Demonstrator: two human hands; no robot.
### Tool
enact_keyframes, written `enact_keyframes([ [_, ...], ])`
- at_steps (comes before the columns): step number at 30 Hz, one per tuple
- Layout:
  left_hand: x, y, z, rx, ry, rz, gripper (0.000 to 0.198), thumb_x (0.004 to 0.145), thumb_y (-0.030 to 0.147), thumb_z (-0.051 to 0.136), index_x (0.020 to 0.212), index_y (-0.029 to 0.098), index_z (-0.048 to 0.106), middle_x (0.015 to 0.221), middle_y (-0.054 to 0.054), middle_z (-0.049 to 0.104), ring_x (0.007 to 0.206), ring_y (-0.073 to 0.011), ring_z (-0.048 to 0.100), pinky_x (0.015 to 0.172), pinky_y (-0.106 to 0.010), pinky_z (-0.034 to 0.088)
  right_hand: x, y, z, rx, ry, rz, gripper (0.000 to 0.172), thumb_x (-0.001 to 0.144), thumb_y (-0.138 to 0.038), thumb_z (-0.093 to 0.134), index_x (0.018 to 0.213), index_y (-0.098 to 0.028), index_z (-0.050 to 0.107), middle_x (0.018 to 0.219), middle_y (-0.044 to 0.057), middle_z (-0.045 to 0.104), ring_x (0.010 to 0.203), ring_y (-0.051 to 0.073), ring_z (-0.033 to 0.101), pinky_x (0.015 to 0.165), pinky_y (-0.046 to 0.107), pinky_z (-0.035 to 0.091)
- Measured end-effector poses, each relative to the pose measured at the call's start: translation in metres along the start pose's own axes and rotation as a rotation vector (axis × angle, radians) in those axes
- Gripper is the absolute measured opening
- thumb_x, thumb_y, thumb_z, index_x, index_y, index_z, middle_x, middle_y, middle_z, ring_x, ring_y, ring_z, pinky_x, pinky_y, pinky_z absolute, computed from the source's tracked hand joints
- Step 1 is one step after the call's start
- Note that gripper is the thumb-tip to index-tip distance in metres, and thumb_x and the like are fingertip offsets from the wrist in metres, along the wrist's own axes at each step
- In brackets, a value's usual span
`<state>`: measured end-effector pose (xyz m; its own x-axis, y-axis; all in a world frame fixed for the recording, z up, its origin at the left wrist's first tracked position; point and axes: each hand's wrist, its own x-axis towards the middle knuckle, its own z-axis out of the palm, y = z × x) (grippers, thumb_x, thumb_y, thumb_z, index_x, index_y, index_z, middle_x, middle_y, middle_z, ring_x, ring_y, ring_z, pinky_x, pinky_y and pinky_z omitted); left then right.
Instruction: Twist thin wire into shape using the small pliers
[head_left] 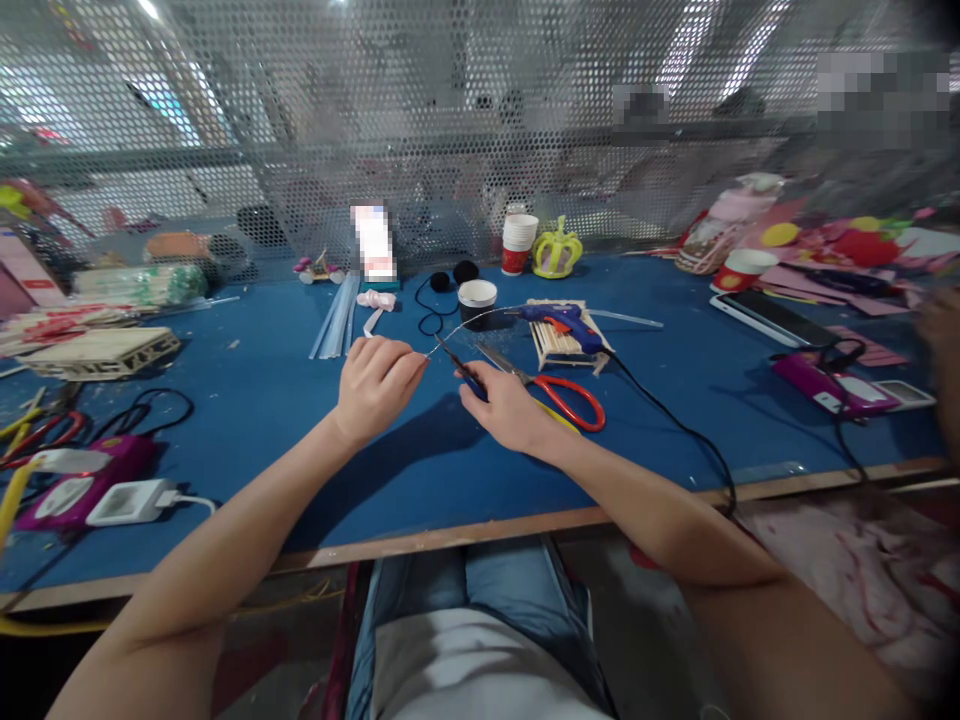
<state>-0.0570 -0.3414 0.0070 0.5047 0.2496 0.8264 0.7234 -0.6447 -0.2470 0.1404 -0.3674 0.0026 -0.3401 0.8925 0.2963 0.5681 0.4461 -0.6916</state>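
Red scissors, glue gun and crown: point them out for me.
red scissors (577,388), head view, on the red handle loop.
glue gun (561,316), head view, on the blue body.
crown (557,256), head view, on its middle.

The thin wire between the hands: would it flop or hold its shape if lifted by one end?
Probably springy rather than floppy: the thin wire holds a smooth arc beyond the left hand without drooping. Likely very light, since a mere pinch holds it. It may slip easily, being so thin; the right hand brings a blue-handled tool to it.
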Motion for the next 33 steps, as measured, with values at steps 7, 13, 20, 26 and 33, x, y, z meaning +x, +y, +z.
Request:
enact_keyframes([
  [7,-0.001,-0.006,0.001,-0.05,-0.008,0.052,0.008,0.078,0.018,0.058,0.085,0.018,0.06,0.078,-0.006,0.066,0.071,-0.0162,0.055,0.065,-0.031,0.039,0.0,-0.004,-0.003,0.038,-0.054,0.034,0.027,0.084,-0.027,0.041,0.1,-0.011,0.056,0.077,0.005,0.06,0.063,0.013,0.052,0.06,0.026,0.039],
  [13,0.003,0.008,0.004,-0.686,-0.103,-0.699,0.014,0.077,0.028,0.059,0.071,0.016,0.062,0.069,-0.004,0.06,0.065,-0.0129,0.053,0.065,-0.029,0.041,0.0,-0.003,0.0,0.022,-0.005,0.031,0.023,0.082,-0.023,0.044,0.098,-0.012,0.056,0.081,0.007,0.062,0.07,0.016,0.056,0.065,0.027,0.041],
  [20,0.011,0.015,-0.003,-1.457,-0.341,-1.272,0.021,0.071,0.033,0.064,0.07,0.014,0.055,0.061,0.001,0.05,0.052,-0.0067,0.045,0.056,-0.023,0.04,0.0,-0.003,0.0,-0.056,0.047,-0.008,0.02,0.079,-0.019,0.047,0.097,-0.012,0.054,0.087,0.009,0.063,0.079,0.019,0.058,0.072,0.03,0.042],
  [26,0.0,0.009,0.0,-0.348,-0.139,-0.395,0.009,0.076,0.025,0.059,0.08,0.017,0.058,0.073,-0.004,0.058,0.069,-0.0142,0.053,0.066,-0.028,0.042,0.001,0.001,-0.001,-0.007,0.011,0.006,0.022,0.083,-0.023,0.044,0.1,-0.013,0.054,0.086,0.008,0.064,0.077,0.018,0.059,0.07,0.029,0.043],
  [33,-0.005,0.002,0.006,-0.137,-0.095,-0.106,0.013,0.081,0.02,0.051,0.069,0.017,0.055,0.069,-0.005,0.058,0.066,-0.0152,0.052,0.064,-0.029,0.041,0.0,0.0,0.001,-0.021,0.001,0.001,0.022,0.082,-0.022,0.045,0.099,-0.012,0.055,0.087,0.009,0.063,0.08,0.018,0.059,0.071,0.029,0.043],
])
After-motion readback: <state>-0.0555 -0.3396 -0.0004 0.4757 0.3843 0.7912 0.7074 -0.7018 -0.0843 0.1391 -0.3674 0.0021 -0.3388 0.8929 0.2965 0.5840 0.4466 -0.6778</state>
